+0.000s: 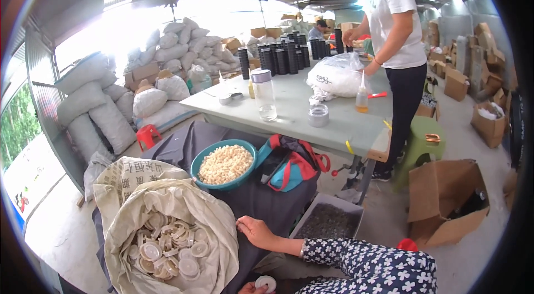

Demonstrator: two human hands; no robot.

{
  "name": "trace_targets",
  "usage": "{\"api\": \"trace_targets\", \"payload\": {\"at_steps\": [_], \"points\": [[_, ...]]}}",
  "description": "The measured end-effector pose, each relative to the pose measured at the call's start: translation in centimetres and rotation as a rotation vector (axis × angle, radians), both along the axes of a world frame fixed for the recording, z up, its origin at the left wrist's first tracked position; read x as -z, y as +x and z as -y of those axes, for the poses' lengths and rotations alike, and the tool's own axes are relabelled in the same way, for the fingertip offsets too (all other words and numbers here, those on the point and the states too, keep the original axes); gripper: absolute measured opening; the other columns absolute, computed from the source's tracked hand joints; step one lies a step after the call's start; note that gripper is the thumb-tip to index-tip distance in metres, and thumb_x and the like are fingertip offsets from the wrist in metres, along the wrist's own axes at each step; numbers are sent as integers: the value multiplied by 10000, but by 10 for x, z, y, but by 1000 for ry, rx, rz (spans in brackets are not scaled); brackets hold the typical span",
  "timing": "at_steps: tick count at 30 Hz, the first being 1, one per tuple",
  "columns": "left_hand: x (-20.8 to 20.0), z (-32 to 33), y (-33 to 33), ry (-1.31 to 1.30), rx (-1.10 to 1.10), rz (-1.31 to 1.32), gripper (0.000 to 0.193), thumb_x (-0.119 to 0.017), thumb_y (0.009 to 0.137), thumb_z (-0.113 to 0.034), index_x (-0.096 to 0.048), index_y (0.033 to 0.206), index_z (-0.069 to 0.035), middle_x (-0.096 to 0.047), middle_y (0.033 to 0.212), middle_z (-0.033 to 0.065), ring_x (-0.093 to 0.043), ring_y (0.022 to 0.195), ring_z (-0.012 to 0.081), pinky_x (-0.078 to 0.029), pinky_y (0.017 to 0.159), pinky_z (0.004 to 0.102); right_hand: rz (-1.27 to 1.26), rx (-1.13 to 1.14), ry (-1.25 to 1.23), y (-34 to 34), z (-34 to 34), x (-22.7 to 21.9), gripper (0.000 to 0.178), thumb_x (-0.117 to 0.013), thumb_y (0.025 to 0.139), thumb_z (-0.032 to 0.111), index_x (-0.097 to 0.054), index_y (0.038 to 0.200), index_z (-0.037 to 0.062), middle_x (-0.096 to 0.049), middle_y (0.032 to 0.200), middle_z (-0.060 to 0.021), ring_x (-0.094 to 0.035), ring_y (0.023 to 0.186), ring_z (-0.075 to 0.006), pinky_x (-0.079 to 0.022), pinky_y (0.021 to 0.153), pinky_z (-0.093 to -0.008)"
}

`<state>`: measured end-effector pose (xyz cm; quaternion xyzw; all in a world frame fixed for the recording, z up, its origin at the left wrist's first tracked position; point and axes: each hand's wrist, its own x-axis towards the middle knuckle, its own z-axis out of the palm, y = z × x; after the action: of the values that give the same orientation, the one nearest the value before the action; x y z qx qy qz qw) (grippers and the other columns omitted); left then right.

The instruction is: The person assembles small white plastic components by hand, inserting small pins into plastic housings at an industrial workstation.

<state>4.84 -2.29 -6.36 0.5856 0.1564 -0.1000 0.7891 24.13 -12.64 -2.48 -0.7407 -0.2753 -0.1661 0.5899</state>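
Observation:
My left hand (253,289), mostly cut off by the lower edge, holds a round white plastic cap (266,283). My right hand (257,232) is closed, fingers curled, over the dark cloth just right of an open woven sack (218,221). Whether anything small is in those fingers is hidden. Many round cream-white plastic caps (189,266) lie loose inside the sack. Beyond it stands a teal basin (196,176) heaped with small cream pieces (225,164). A red, black and blue bag (288,166) lies beside the basin on the dark cloth (247,199).
A grey bin (300,227) of small dark pieces stands below my right forearm's far side. Behind, a pale table (289,116) bears a clear bottle (264,96), black stacks (283,57) and a plastic bag (336,77). A person (392,21) stands there. An open cardboard box (445,202) is at right.

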Motion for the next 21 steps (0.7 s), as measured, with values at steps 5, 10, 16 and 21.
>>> {"api": "trace_targets", "payload": {"at_steps": [5,10,16,21], "points": [[-11,7,5,39,35,-1,132,-590,756,-10,-577,884,18,-635,745,103,-592,562,147,-414,447,224,160,75,-146,-1,0,-5,149,-497,860,143,-513,905,3,-577,862,-163,-565,794,-361,-463,669,-404],[-10,10,13,61,63,19,125,-608,763,-21,-574,876,20,-635,738,98,-579,551,140,-407,447,221,161,90,-194,1,-3,-5,146,-501,858,138,-514,897,-2,-573,844,-166,-568,786,-345,-464,668,-396],[25,-1,5,5,27,135,150,-572,769,-78,-529,852,39,-621,752,153,-620,583,236,-466,434,286,329,66,-289,1,-13,3,124,-469,841,125,-518,851,11,-536,783,-161,-558,752,-337,-463,642,-405],[19,-7,-1,-238,50,-8,292,-618,750,-39,-550,1020,46,-636,871,133,-632,700,198,-480,560,256,259,133,-323,-1,-1,-1,108,-462,854,96,-530,832,15,-542,749,-175,-548,672,-373,-447,587,-440]]}}
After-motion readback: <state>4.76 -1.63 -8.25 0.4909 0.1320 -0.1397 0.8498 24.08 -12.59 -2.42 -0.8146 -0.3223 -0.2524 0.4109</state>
